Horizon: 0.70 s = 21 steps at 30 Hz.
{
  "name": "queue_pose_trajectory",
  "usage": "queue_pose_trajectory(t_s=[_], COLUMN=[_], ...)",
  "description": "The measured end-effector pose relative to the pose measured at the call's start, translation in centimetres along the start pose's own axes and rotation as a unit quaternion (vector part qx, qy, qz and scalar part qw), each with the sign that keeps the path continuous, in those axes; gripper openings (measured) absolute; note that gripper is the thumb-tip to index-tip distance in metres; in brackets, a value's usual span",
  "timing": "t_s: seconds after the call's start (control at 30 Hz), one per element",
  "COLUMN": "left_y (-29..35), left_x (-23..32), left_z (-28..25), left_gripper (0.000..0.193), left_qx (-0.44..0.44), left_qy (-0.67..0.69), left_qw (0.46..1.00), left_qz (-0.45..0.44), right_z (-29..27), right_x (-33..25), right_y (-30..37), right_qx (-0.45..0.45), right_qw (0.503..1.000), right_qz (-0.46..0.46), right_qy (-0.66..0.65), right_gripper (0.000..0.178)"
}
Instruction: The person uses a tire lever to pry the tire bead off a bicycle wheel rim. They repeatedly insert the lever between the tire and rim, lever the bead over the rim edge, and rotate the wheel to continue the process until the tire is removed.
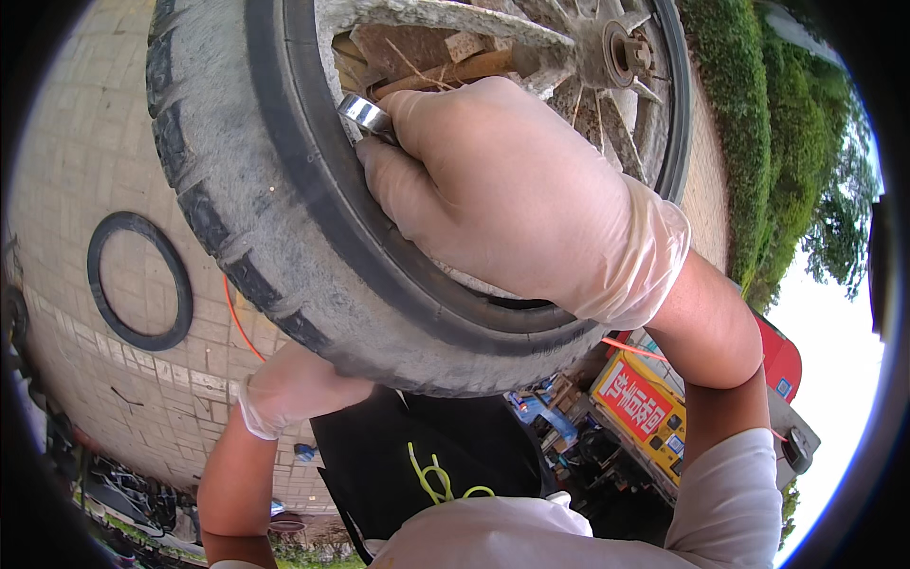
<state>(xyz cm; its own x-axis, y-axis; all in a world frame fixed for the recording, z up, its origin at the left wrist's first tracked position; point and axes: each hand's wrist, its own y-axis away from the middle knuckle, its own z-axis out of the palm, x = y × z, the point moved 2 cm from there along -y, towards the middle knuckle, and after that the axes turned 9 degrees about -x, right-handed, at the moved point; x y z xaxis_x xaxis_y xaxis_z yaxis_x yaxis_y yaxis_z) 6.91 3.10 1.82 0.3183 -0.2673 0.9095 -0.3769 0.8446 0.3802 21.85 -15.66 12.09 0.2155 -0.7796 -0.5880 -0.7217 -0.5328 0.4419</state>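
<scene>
My right hand (512, 190) is closed around a shiny metal tool (365, 114), pressing it where the tyre (284, 237) meets the wheel rim. My left hand (299, 389) sits under the near tyre edge; I cannot tell its grip. A rubber ring (100, 303) lies on the paving, left.

Sign: yellow rectangular board (637, 406) with a red panel of white characters, just below the tyre's (284, 237) lower right edge.
Small label: blue square (783, 387) on a red surface (779, 360), further right of the tyre.
</scene>
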Motion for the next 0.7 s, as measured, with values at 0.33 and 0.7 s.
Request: queue_pose_trajectory(t_s=[0.33, 0.7], left_y=[-0.5, 0.2], left_x=[-0.2, -1.4], left_z=[0.2, 0.2], left_gripper=[0.053, 0.050], left_qx=[-0.002, 0.000], left_qy=[0.164, 0.238], left_qw=[0.986, 0.970], left_qz=[-0.020, -0.039], right_z=[0.4, 2.2], right_x=[1.7, 4.7], right_y=[9.2, 15.8], right_qx=[0.030, 0.201], right_qw=[0.992, 0.944], right_qz=[-0.052, -0.068], right_qy=[-0.108, -0.253], right_gripper=[0.025, 0.032])
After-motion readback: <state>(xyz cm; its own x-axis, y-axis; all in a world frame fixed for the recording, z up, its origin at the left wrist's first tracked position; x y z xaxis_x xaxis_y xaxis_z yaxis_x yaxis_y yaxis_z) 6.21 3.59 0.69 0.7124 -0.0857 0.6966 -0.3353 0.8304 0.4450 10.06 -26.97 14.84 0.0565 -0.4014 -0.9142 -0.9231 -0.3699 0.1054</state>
